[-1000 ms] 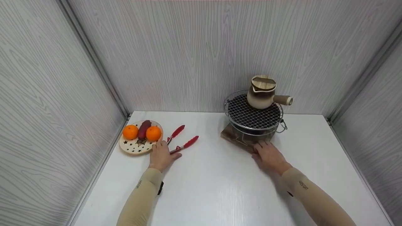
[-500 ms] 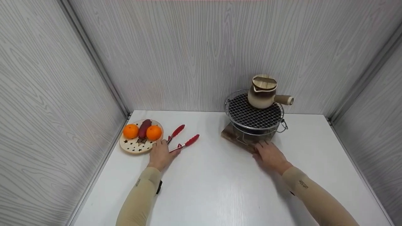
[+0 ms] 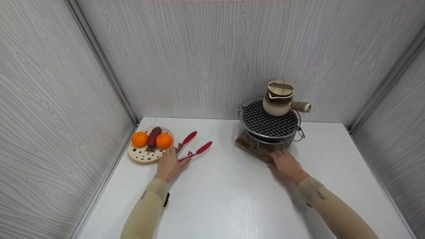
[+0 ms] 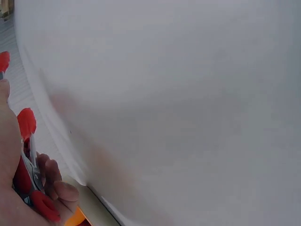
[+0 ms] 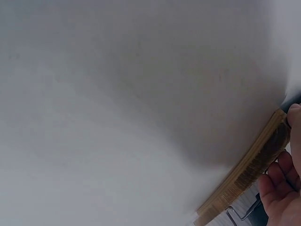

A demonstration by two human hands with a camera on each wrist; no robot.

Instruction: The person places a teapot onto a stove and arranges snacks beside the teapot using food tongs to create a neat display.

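My left hand (image 3: 168,165) grips a pair of red-tipped metal tongs (image 3: 202,148). The tongs' arms are spread, tips pointing away to the right. In the left wrist view the tongs (image 4: 27,123) lie between thumb and curled fingers (image 4: 66,190). My right hand (image 3: 287,166) holds the near corner of a brown wooden board (image 3: 247,146); in the right wrist view the thumb is at the corner of the board (image 5: 249,172), with fingers on its other side. A round wire-mesh grill (image 3: 262,123) stands on the board and bears a brown-and-cream side-handled teapot (image 3: 277,107) with a wooden lid (image 3: 280,89).
Left of the tongs, a star-patterned plate (image 3: 141,156) carries two oranges (image 3: 139,139) and a dark red sweet-potato-like item (image 3: 154,136). All stand on a white table (image 3: 225,192) with grey wood-grain panels (image 3: 199,59) at the back and sides.
My left thumb has come in against the nearer arm of the tongs. The right hand, board, grill and teapot stay in place; the whole view shifts slightly.
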